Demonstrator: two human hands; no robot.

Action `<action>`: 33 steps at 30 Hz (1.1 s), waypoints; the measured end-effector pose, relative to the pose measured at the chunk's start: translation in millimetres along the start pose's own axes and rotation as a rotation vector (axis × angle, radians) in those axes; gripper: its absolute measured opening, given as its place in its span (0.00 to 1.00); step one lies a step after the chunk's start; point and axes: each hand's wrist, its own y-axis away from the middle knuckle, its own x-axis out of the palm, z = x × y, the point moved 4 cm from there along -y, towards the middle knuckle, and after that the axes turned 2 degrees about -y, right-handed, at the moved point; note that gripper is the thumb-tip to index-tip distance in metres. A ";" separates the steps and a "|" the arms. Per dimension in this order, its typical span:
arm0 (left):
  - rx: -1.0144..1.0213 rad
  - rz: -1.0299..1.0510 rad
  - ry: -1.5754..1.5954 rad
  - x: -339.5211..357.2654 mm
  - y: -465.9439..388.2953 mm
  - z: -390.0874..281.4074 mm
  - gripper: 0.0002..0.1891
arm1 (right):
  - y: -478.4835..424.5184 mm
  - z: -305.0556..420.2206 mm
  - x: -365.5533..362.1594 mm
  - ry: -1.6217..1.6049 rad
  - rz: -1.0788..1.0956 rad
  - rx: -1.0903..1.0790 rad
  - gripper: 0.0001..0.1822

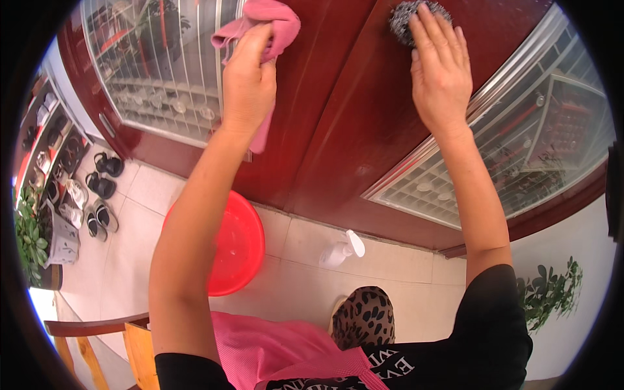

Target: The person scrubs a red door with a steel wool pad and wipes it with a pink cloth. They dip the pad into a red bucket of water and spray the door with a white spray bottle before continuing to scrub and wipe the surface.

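A pink cloth (280, 29) is bunched in my left hand (249, 80), held up by the dark red door (312, 122) near the edge of its left glass panel (161, 63). One end of the cloth hangs down below my wrist. My right hand (442, 78) lies over a grey steel-wool scourer (403, 22) against the door's surface, its fingers stretched across the pad. To the right of that hand is the door's other glass panel (551, 117), with reflections in it.
Below my left forearm a red plastic basin (243, 248) stands on the tiled floor (292, 297). A white spray bottle (336, 253) is near the door's foot. Shoes fill a rack (53, 141) at left, with several more beside it. Wooden furniture (139, 351) and potted plants (31, 234) flank me.
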 end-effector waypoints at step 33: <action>-0.940 -0.725 1.135 -135.3 197.3 63.7 0.11 | 186.0 209.4 54.8 -0.620 0.647 -0.171 0.20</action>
